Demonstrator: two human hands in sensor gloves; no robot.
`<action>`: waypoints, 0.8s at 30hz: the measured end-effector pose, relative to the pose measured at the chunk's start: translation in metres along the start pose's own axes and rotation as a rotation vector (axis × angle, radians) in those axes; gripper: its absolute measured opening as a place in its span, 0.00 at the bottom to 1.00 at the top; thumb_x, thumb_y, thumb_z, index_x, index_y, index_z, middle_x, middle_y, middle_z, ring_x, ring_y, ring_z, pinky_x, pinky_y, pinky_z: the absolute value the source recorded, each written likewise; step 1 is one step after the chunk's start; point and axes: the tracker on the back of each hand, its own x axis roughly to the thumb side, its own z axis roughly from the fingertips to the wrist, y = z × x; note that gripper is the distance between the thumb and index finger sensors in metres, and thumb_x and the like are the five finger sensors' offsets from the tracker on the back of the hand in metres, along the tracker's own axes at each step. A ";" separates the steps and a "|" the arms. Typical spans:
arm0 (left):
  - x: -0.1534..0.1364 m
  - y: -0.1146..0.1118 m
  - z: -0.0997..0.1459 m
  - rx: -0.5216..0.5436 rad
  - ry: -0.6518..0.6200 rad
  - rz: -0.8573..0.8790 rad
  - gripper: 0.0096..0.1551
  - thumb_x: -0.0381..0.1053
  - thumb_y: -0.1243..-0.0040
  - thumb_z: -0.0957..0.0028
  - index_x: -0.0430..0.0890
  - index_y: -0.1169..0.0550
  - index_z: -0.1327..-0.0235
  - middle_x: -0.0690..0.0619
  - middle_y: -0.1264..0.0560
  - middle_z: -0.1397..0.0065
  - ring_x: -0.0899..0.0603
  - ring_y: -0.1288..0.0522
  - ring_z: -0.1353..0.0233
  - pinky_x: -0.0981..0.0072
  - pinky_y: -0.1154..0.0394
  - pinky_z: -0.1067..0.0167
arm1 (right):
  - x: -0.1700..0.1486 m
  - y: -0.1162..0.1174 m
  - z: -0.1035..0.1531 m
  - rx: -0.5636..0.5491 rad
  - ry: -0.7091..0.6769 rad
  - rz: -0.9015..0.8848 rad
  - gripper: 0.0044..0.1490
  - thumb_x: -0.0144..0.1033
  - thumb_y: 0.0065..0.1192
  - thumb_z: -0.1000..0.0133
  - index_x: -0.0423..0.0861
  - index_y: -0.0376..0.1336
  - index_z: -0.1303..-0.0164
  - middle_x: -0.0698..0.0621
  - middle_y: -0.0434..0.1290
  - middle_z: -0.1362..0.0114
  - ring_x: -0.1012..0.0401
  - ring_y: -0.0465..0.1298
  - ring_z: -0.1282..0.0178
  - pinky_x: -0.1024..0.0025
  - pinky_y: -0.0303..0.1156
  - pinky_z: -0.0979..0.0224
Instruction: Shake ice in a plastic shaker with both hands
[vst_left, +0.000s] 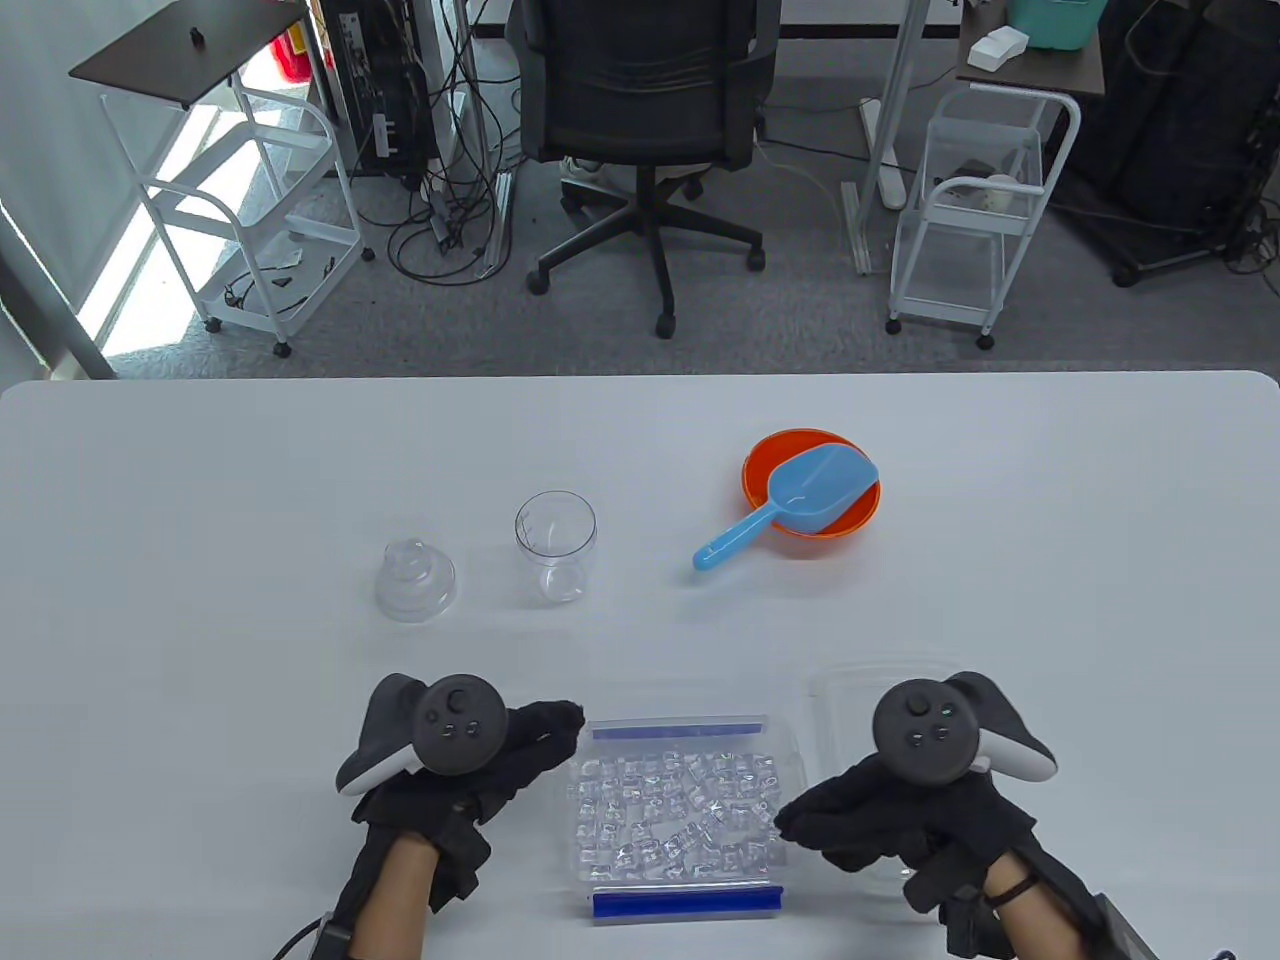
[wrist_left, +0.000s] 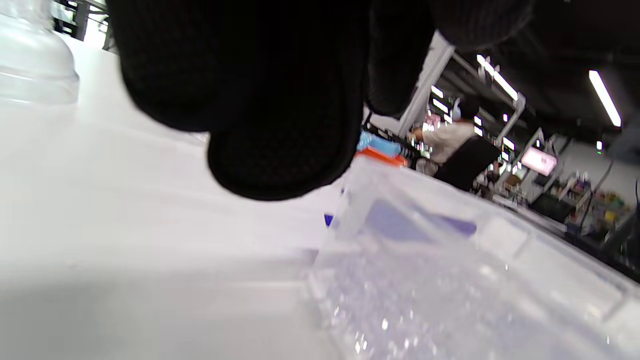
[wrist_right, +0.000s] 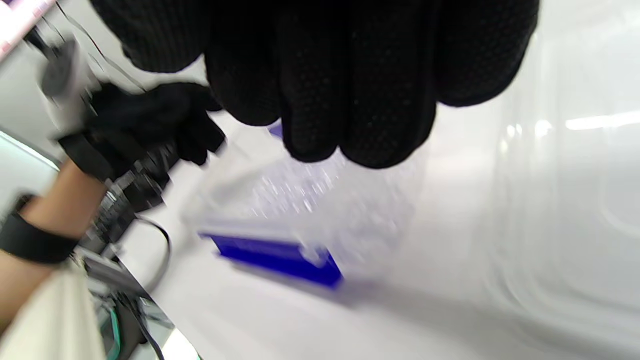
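Table view: the white bench (vst_left: 200, 480) fills the lower frame, an office chair (vst_left: 640, 110) above it. The clear shaker cup (vst_left: 556, 545) and its lid (vst_left: 415, 580) stand at centre left. The left hand (vst_left: 470, 770) and right hand (vst_left: 880, 815), fingers loosely extended, flank the ice container (vst_left: 680, 810), holding nothing.

Left wrist view: blurred container wall (wrist_left: 450, 260).

Right wrist view: motion-blurred blue clip (wrist_right: 275, 257).

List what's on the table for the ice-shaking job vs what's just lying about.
For the job: shaker cup, shaker lid, ice box, blue scoop, left hand, right hand.

Lying about: orange bowl under the scoop, clear box lid, office chair.
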 end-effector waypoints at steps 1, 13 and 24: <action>-0.003 0.001 0.001 0.023 0.004 0.021 0.30 0.65 0.56 0.35 0.54 0.28 0.24 0.42 0.15 0.42 0.45 0.13 0.55 0.64 0.18 0.57 | 0.000 -0.005 0.002 -0.038 -0.006 -0.030 0.31 0.51 0.53 0.39 0.44 0.72 0.36 0.43 0.82 0.49 0.45 0.82 0.50 0.41 0.74 0.39; -0.004 -0.001 0.000 0.028 0.009 -0.021 0.33 0.65 0.57 0.34 0.48 0.29 0.24 0.39 0.17 0.39 0.42 0.14 0.50 0.60 0.19 0.53 | -0.017 -0.049 -0.048 -0.587 0.091 -0.648 0.57 0.57 0.52 0.37 0.27 0.38 0.19 0.23 0.48 0.21 0.29 0.61 0.28 0.39 0.69 0.36; -0.005 -0.006 -0.003 -0.004 0.027 -0.075 0.33 0.65 0.57 0.35 0.48 0.28 0.24 0.39 0.17 0.39 0.42 0.14 0.50 0.60 0.19 0.53 | -0.021 -0.068 -0.142 -0.548 0.531 -0.886 0.66 0.63 0.41 0.32 0.21 0.21 0.25 0.14 0.35 0.23 0.21 0.50 0.27 0.31 0.62 0.33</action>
